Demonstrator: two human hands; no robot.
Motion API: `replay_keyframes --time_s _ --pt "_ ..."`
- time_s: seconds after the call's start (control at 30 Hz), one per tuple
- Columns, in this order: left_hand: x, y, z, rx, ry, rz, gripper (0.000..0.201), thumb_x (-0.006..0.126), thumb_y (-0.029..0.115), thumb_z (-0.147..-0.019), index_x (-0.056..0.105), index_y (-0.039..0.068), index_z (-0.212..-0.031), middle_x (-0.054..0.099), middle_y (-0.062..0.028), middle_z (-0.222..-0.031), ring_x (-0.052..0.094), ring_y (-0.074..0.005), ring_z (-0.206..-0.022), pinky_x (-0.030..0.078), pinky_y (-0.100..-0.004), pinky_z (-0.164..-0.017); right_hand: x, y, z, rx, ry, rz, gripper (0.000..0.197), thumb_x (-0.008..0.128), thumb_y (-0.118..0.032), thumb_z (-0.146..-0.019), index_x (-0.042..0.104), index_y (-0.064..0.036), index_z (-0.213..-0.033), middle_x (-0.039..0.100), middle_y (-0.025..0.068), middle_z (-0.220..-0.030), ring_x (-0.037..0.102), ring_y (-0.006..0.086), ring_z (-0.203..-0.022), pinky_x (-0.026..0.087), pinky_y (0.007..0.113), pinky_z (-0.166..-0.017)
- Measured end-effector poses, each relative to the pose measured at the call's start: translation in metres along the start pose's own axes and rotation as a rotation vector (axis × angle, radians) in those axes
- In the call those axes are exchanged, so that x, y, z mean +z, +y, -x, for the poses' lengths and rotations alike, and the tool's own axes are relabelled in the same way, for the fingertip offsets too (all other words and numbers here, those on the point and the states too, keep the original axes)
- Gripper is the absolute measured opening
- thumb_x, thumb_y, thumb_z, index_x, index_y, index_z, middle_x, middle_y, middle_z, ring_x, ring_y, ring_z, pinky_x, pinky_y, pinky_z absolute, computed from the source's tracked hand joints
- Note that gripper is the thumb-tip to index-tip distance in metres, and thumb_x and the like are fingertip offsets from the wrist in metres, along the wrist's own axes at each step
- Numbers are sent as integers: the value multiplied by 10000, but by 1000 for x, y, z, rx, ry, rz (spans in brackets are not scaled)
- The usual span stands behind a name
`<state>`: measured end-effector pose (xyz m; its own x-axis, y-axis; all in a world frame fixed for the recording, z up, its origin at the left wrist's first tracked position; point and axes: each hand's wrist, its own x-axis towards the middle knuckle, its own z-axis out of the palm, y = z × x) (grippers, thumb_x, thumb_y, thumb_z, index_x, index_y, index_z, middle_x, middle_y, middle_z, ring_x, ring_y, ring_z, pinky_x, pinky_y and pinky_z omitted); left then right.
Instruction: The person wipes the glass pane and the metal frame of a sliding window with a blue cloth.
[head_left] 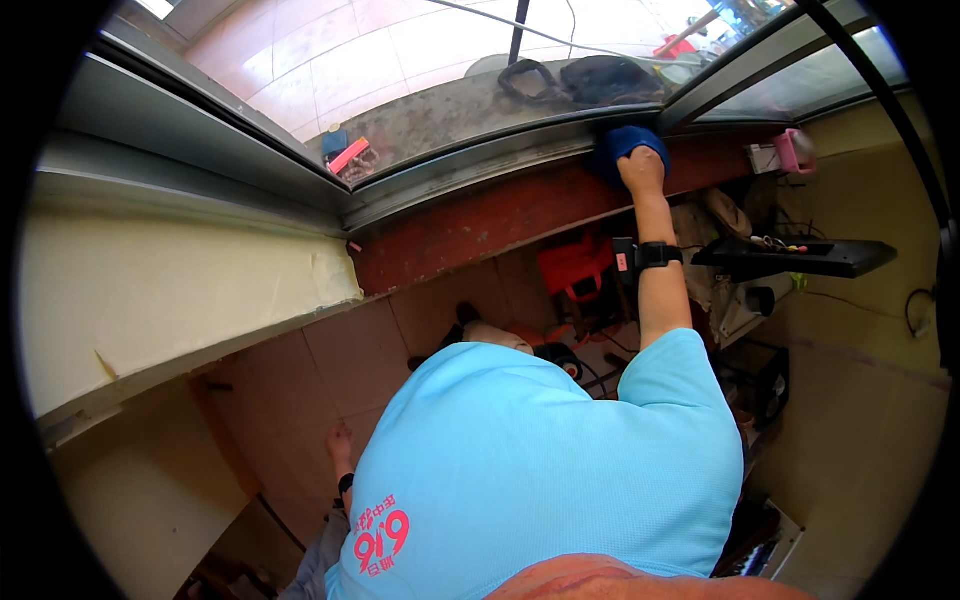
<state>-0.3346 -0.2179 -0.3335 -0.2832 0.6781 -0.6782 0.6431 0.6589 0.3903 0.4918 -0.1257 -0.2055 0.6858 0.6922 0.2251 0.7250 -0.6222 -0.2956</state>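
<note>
My right arm stretches out to the far side, where my right hand (642, 168) is closed over a bunched dark blue cloth (624, 137). The cloth lies against the reddish-brown window sill (480, 222), close to the metal window frame (470, 168). Some of the fingers are hidden in its folds. A black band with a small box (655, 255) is strapped round that forearm. Down at my left side hangs my left hand (340, 440), small in view, its fingers loosely curled and nothing visible in them.
A pink container (797, 150) and a small white box (763, 158) stand at the sill's right end. Below it are a red bag (577, 265), cables and a black flat panel (800, 258) jutting out at the right. A cream wall ledge (180, 290) runs along the left.
</note>
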Motion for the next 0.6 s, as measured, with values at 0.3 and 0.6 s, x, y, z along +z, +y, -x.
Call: replay_keyframes --time_s 0.3,0.6 --pt "6 -9 -9 48 49 50 292 463 124 -949 580 -30 -1168 644 -129 -962 625 -183 -783 525 -270 -668 12 -104 29 -222 -49 138 125 625 -197 -655 654 -90 -597 650 148 -657 647 314 -627 518 405 -613" --pt "22 -10 -12 137 23 49 280 483 148 -934 600 -35 -1111 654 -132 -935 626 -204 -758 523 -305 -657 30 -187 90 -386 -103 -318 101 647 -126 -721 660 -28 -702 636 192 -721 637 331 -659 513 411 -618"
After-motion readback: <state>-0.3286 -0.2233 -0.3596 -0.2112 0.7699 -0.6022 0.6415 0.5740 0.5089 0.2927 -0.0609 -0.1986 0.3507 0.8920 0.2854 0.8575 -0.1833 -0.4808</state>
